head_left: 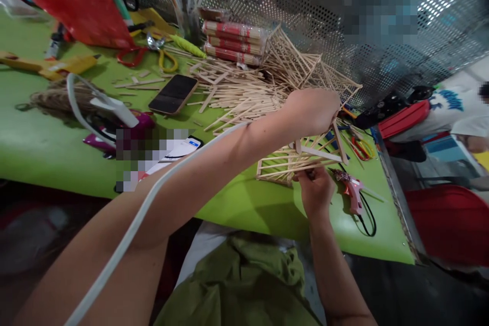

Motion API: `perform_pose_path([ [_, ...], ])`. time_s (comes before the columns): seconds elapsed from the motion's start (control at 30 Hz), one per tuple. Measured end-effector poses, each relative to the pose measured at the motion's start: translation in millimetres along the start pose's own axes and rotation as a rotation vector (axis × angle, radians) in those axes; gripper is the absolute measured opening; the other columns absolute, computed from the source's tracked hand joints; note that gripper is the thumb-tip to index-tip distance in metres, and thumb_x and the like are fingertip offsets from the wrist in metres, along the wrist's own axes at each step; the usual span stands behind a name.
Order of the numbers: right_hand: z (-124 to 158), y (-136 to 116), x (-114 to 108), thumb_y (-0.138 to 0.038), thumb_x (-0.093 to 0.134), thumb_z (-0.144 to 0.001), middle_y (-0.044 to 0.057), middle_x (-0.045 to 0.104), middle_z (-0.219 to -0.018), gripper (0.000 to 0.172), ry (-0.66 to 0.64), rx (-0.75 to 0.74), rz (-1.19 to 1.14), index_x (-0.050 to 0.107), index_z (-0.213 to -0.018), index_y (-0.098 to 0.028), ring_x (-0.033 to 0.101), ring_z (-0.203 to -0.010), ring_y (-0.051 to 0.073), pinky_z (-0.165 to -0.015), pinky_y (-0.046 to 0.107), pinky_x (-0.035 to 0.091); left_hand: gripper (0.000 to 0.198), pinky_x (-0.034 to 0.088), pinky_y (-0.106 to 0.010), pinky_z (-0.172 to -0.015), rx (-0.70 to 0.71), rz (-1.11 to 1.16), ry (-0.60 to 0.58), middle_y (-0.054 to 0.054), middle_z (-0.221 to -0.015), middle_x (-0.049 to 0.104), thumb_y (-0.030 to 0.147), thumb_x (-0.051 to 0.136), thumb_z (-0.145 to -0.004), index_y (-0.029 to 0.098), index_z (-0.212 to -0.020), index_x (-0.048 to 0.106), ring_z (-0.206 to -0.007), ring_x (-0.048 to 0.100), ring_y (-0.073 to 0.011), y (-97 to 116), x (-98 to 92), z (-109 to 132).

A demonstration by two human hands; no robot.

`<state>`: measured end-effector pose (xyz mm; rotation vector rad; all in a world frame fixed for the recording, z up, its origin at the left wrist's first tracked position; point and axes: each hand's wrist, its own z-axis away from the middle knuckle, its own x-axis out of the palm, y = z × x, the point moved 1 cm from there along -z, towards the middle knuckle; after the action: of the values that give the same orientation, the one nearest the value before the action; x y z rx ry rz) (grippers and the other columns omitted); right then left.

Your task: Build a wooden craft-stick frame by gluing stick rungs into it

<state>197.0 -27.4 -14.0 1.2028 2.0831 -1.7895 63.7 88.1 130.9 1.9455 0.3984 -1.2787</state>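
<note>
A small open frame of thin wooden sticks (280,163) is held above the green table, with flat craft sticks joined at its right end. My left hand (315,104) reaches across from the left, closed at the upper right end of this frame; its fingertips are hidden behind the back of the hand. From below, my right hand (317,191) pinches the frame's near edge between thumb and fingers. A pink glue gun (354,191) lies just right of my right hand. Behind my left hand stands a larger stick structure (294,58).
Loose wooden sticks (244,94) are heaped beyond my left forearm, below wrapped stick bundles (233,43). A dark phone (173,94), scissors (153,53), a twine coil (57,99) and a red bag (72,0) lie leftward. A white cable (153,193) crosses my left arm. People sit at right.
</note>
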Motion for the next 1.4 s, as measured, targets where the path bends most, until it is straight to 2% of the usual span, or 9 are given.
perform_pose_path([
  [0.3, 0, -3, 0, -0.04, 0.069, -0.078, 0.001, 0.07, -0.059, 0.02, 0.007, -0.004, 0.018, 0.069, -0.077, -0.02, 0.065, -0.053, 0.019, -0.054, 0.028, 0.046, 0.034, 0.05, -0.03, -0.08, 0.007, -0.007, -0.028, -0.007, -0.09, 0.077, 0.02, 0.058, -0.076, 0.022, -0.103, 0.078, -0.097, 0.07, -0.025, 0, -1.6, -1],
  [0.5, 0, -9, 1, -0.038, 0.066, -0.079, 0.001, 0.07, -0.061, 0.017, -0.034, -0.02, -0.048, 0.069, -0.078, -0.021, 0.065, -0.054, 0.018, -0.053, 0.026, 0.046, 0.032, 0.05, -0.032, -0.078, 0.012, -0.014, -0.048, -0.009, -0.093, 0.078, 0.02, 0.056, -0.076, 0.023, -0.099, 0.079, -0.094, 0.071, -0.0265, 0, -4.0, 1],
  [0.7, 1, -11, 0, -0.035, 0.065, -0.078, 0.0, 0.067, -0.059, 0.015, -0.029, -0.026, -0.042, 0.067, -0.076, -0.021, 0.062, -0.053, 0.017, -0.052, 0.026, 0.044, 0.03, 0.049, -0.029, -0.074, 0.003, -0.021, -0.05, -0.008, -0.091, 0.078, 0.021, 0.057, -0.077, 0.023, -0.097, 0.078, -0.089, 0.071, -0.0243, 0, -3.6, 1],
  [1.0, 0, -9, 1, -0.036, 0.064, -0.08, 0.0, 0.067, -0.059, 0.016, -0.044, -0.032, -0.048, 0.067, -0.077, -0.02, 0.062, -0.053, 0.017, -0.052, 0.025, 0.043, 0.034, 0.049, -0.031, -0.075, 0.011, -0.013, -0.047, -0.008, -0.092, 0.078, 0.02, 0.056, -0.077, 0.023, -0.102, 0.078, -0.091, 0.071, -0.0253, -1, -2.0, 0],
  [1.17, -1, -5, 2, -0.04, 0.066, -0.08, 0.0, 0.068, -0.06, 0.02, -0.025, -0.015, -0.012, 0.068, -0.079, -0.02, 0.063, -0.054, 0.018, -0.054, 0.027, 0.044, 0.032, 0.049, -0.03, -0.072, 0.011, -0.01, -0.038, -0.009, -0.089, 0.077, 0.02, 0.056, -0.076, 0.021, -0.099, 0.079, -0.09, 0.071, -0.0257, 0, -2.4, -1],
  [1.4, -13, -5, 0, -0.042, 0.067, -0.079, 0.001, 0.068, -0.059, 0.022, -0.021, -0.037, 0.043, 0.068, -0.076, -0.02, 0.061, -0.054, 0.018, -0.054, 0.027, 0.042, 0.033, 0.05, -0.032, -0.075, -0.009, 0.001, -0.026, -0.01, -0.093, 0.077, 0.02, 0.056, -0.077, 0.021, -0.101, 0.079, -0.092, 0.072, -0.0273, -2, -1.5, -9],
])
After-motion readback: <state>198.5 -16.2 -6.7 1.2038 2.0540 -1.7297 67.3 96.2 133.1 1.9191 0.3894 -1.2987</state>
